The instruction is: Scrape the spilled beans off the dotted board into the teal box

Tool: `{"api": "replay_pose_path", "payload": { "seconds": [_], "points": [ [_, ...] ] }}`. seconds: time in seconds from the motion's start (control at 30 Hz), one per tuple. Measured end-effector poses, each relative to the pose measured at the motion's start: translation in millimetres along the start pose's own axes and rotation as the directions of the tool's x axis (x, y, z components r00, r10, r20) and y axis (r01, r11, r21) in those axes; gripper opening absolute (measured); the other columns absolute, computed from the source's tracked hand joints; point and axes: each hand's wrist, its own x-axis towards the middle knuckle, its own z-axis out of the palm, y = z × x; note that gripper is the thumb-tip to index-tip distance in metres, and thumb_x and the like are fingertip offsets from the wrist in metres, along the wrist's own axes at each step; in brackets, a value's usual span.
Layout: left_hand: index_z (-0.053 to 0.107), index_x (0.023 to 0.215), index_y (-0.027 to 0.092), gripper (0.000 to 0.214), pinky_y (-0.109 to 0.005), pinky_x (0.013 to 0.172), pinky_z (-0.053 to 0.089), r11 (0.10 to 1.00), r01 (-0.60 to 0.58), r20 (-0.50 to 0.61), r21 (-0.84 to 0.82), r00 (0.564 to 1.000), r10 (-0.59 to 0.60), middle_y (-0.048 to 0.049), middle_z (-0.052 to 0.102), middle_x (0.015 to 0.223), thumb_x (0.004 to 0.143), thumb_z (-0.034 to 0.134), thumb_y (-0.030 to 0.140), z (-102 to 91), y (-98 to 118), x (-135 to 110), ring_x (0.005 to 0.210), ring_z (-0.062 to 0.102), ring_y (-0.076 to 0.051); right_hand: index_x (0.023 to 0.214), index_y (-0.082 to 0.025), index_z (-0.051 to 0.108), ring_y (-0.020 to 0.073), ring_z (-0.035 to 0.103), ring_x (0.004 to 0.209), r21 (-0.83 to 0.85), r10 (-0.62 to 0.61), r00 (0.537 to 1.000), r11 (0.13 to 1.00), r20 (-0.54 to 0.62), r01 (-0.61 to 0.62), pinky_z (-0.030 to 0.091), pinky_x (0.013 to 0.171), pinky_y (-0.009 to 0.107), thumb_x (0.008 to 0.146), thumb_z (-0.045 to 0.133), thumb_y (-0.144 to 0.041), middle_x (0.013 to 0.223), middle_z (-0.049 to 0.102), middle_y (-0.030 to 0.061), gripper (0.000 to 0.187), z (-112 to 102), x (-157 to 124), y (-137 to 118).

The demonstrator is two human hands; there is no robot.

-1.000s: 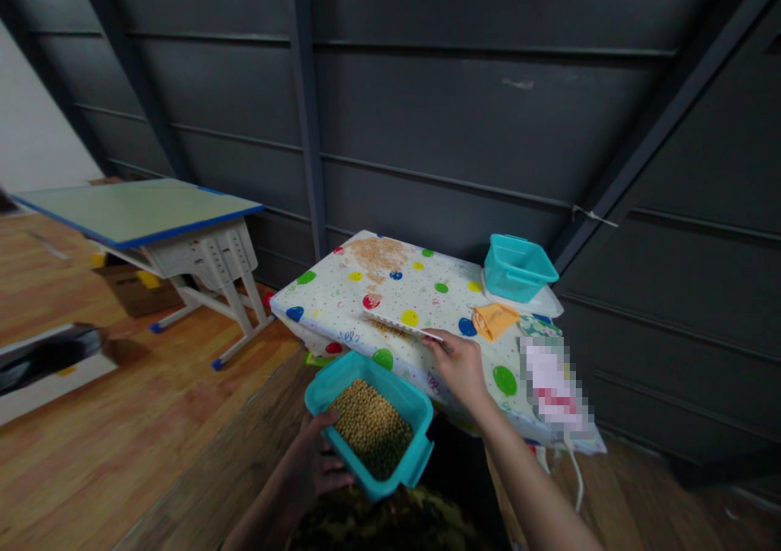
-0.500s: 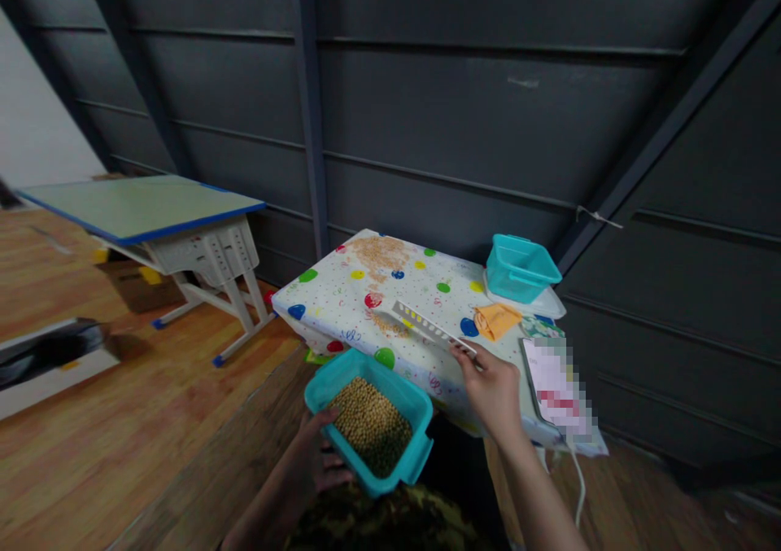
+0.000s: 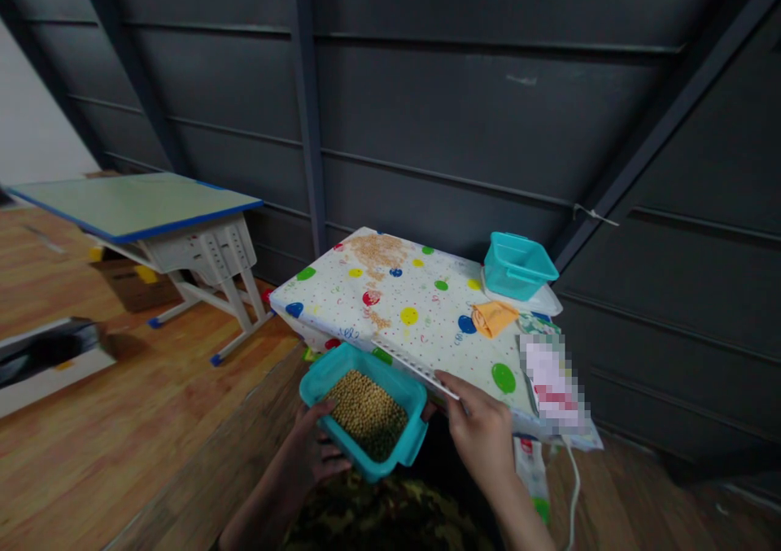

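My left hand point(image 3: 317, 447) grips the near side of a teal container point(image 3: 366, 408) filled with tan beans, held just below the front edge of a small table with a balloon-print cloth point(image 3: 427, 307). My right hand point(image 3: 482, 425) pinches a thin white perforated strip point(image 3: 415, 366) that lies along the table's front edge, right above the container. A patch of loose beans point(image 3: 378, 251) lies at the table's far left corner, and a few more point(image 3: 379, 320) sit mid-table.
A second teal container point(image 3: 518, 266) stands on a white lid at the table's back right, beside an orange cloth point(image 3: 493, 317). A phone with a cable point(image 3: 549, 380) lies at the right edge. A green-topped desk point(image 3: 134, 209) stands left; dark wall panels behind.
My right hand has drawn the white strip from mid-table back to the front edge, over the container. The container has shifted slightly closer under the edge.
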Motion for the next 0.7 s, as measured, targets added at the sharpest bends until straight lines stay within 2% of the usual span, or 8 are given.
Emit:
{"api": "replay_pose_path", "payload": {
  "seconds": [0.13, 0.33, 0.4, 0.57, 0.7],
  "points": [
    [0.044, 0.135, 0.024, 0.047, -0.042, 0.071, 0.064, 0.997, -0.038, -0.019, 0.066, 0.999, 0.040, -0.0103, 0.061, 0.103, 0.096, 0.059, 0.046, 5.5, 3.3, -3.6, 0.077, 0.071, -0.029, 0.110, -0.026, 0.087, 0.0239, 0.085, 0.087, -0.002, -0.101, 0.995, 0.995, 0.009, 0.102, 0.071, 0.084, 0.032, 0.092, 0.052, -0.007, 0.103, 0.086, 0.0043, 0.044, -3.2, -2.2, -15.0],
    [0.046, 0.134, 0.023, 0.039, -0.042, 0.071, 0.065, 0.997, -0.010, -0.034, 0.074, 0.999, 0.012, -0.0095, 0.062, 0.101, 0.100, 0.054, 0.042, 7.0, 5.1, -1.9, 0.075, 0.073, -0.028, 0.114, -0.024, 0.085, 0.0217, 0.085, 0.088, 0.035, -0.203, 0.979, 0.978, -0.028, 0.204, 0.070, 0.085, 0.030, 0.093, 0.051, -0.004, 0.105, 0.086, 0.0045, 0.044, -4.3, -3.9, -24.9],
    [0.046, 0.135, 0.023, 0.041, -0.042, 0.071, 0.065, 0.997, 0.002, -0.042, 0.081, 0.999, 0.002, -0.0104, 0.064, 0.102, 0.101, 0.053, 0.043, 6.4, 4.6, 0.3, 0.076, 0.074, -0.028, 0.111, -0.023, 0.086, 0.0213, 0.085, 0.084, 0.036, -0.169, 0.985, 0.985, -0.044, 0.171, 0.070, 0.084, 0.029, 0.095, 0.053, -0.007, 0.101, 0.086, 0.0040, 0.040, -2.1, -0.3, -21.5],
    [0.046, 0.134, 0.023, 0.044, -0.041, 0.071, 0.065, 0.996, -0.032, 0.004, 0.079, 0.999, 0.031, -0.0091, 0.064, 0.099, 0.098, 0.057, 0.046, 2.9, 2.5, 3.3, 0.073, 0.073, -0.027, 0.104, -0.022, 0.087, 0.0249, 0.085, 0.080, -0.065, 0.020, 0.995, 0.997, -0.100, -0.027, 0.069, 0.073, 0.031, 0.102, 0.056, -0.021, 0.097, 0.086, 0.0066, 0.031, 12.6, 18.9, -3.5],
    [0.046, 0.132, 0.022, 0.043, -0.042, 0.069, 0.065, 0.997, -0.031, -0.024, 0.071, 0.999, 0.033, -0.0107, 0.060, 0.104, 0.098, 0.056, 0.046, 5.1, 5.4, -0.9, 0.077, 0.071, -0.028, 0.103, -0.020, 0.088, 0.0282, 0.084, 0.077, -0.131, 0.066, 0.994, 0.988, -0.083, -0.076, 0.068, 0.069, 0.034, 0.104, 0.055, -0.027, 0.095, 0.086, 0.0094, 0.033, 26.4, 32.2, 7.3]
  ]
}}
